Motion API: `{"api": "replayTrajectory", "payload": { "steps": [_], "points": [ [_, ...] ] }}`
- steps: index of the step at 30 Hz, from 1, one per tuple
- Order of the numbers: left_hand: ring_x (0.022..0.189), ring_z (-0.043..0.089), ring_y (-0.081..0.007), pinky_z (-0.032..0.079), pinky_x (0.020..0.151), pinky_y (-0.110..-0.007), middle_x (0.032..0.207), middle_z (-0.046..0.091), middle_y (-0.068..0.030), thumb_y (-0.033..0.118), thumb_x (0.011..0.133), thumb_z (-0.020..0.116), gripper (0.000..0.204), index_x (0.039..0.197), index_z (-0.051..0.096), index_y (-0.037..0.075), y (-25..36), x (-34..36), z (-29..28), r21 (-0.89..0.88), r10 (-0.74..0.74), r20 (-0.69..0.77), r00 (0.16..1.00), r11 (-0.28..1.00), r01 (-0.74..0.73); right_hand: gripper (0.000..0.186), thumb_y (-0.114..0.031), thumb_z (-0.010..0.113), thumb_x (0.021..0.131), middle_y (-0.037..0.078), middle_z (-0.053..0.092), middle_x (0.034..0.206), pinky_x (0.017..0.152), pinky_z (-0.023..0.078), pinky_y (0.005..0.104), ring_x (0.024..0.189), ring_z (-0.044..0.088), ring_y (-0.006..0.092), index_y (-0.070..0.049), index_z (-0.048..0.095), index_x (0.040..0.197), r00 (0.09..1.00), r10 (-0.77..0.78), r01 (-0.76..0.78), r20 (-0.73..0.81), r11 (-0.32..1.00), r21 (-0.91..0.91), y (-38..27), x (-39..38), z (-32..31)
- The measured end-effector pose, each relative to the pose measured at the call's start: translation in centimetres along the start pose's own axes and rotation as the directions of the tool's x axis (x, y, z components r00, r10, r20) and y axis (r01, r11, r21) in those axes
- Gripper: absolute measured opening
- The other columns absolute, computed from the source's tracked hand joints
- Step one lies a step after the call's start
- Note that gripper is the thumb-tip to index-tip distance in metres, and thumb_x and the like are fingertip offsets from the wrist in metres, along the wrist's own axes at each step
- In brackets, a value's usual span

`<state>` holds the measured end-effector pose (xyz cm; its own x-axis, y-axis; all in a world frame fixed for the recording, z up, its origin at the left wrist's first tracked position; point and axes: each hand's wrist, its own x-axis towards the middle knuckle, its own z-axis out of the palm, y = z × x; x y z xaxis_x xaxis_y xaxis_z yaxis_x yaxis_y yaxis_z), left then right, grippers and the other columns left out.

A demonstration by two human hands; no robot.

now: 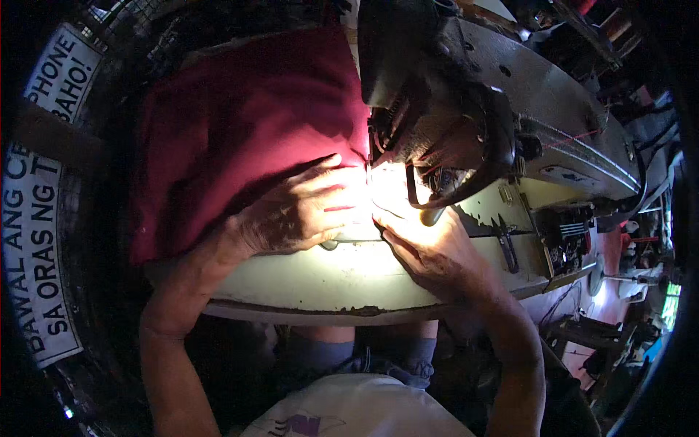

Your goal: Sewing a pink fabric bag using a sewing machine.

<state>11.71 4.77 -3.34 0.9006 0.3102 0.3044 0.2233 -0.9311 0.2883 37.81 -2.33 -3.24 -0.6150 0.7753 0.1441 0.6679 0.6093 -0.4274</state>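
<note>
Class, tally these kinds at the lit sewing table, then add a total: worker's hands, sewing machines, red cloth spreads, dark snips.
Hands: 2 (left hand, right hand)
Sewing machine: 1
Red cloth: 1
Dark snips: 1
Total: 5

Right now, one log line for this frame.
left hand: flat on red cloth; right hand: fingertips in glare, contact unclear; sewing machine: needle area lit; dark snips: on table, right of right hand
</note>
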Motion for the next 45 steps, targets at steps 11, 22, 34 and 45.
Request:
{"api": "replayTrajectory", "payload": {
  "steps": [11,22,34,45],
  "points": [
    [0.115,0.057,-0.0273,0.045,0.104,-0.045,0.111,0.063,-0.0095,0.019,0.081,0.062,0.023,0.099,0.071,0.007,-2.0,0.8,-0.3,0.009,0.030,-0.062,0.998,1.000,-0.029,0.034,-0.029,0.067,0.089,0.016,0.064,0.102,0.083,0.046,0.0452,0.097,0.060,0.0346,-0.005,0.066,0.114,0.998,-0.008,-0.005,-0.063,0.980,-0.200,0.1,1.0,-0.1],
    [0.118,0.057,-0.0280,0.044,0.107,-0.046,0.111,0.063,-0.0086,0.018,0.082,0.061,0.021,0.098,0.072,0.009,-3.0,0.9,0.2,0.081,0.091,-0.135,0.987,0.993,-0.081,0.042,-0.024,0.042,0.098,0.016,0.064,0.122,0.093,0.049,0.0384,0.111,0.062,0.0290,-0.004,0.058,0.131,0.493,0.145,-0.714,-0.858,0.630,-0.304,6.2,-15.2,-22.1],
    [0.124,0.055,-0.0268,0.042,0.112,-0.043,0.114,0.066,-0.0062,0.013,0.076,0.071,0.031,0.107,0.071,0.011,-5.3,1.1,0.2,0.055,0.065,-0.092,0.994,0.997,-0.060,0.042,-0.022,0.045,0.097,0.022,0.063,0.119,0.093,0.049,0.0415,0.108,0.062,0.0343,-0.005,0.054,0.134,0.802,0.501,-0.575,-0.325,0.498,-0.650,28.9,-16.0,-32.9],
    [0.125,0.054,-0.0264,0.041,0.112,-0.041,0.119,0.066,-0.0089,0.021,0.080,0.071,0.032,0.109,0.069,0.007,-4.8,1.2,-0.1,0.098,0.052,-0.105,0.993,0.994,-0.041,0.040,-0.012,0.045,0.098,0.024,0.063,0.122,0.094,0.048,0.0406,0.111,0.062,0.0359,-0.003,0.053,0.136,0.861,0.437,-0.478,-0.260,0.524,-0.705,35.7,-19.3,-37.0]
  ]
}}
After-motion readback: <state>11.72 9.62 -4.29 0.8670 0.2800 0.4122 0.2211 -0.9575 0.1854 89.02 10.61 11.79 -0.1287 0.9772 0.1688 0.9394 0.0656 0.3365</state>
